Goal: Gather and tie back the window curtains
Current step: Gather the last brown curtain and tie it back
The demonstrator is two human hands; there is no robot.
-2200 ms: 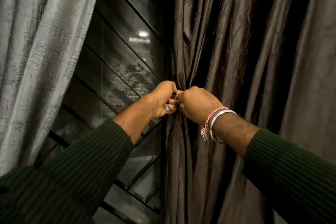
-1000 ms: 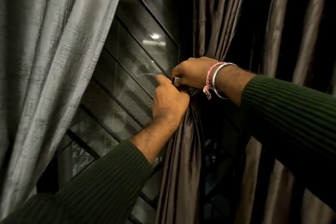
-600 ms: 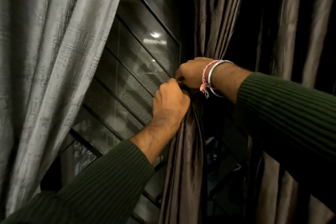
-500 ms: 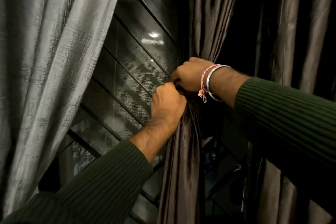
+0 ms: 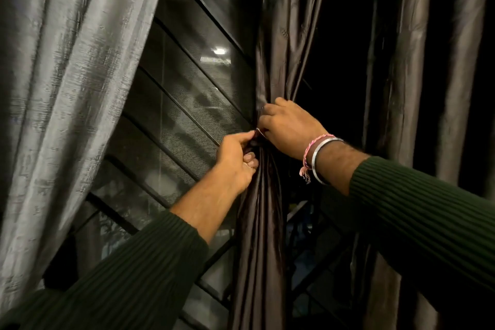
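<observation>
1. At the night-dark window (image 5: pixel 187 104), a person in a green ribbed sweater works on the brown curtain (image 5: pixel 270 56), which is bunched into a narrow waist beside the window bars.

2. Half a second ago the left hand (image 5: pixel 235 161) was a closed fist tight under the right; now it has drawn slightly away, with thumb and forefinger pinching what may be a small pale clip or tie end (image 5: pixel 258 132), too small to identify.

3. The right hand (image 5: pixel 288 128), with a pink thread and a steel bangle at the wrist, has loosened: its fingers (image 5: pixel 263 111) are spread across the gather and press it rather than clenching it.

4. The bunch is holding its shape under this lighter grip, which suggests the fastening is nearly done.

5. The grey curtain (image 5: pixel 67 75) at left hangs loose, apparently not yet tied.
</observation>
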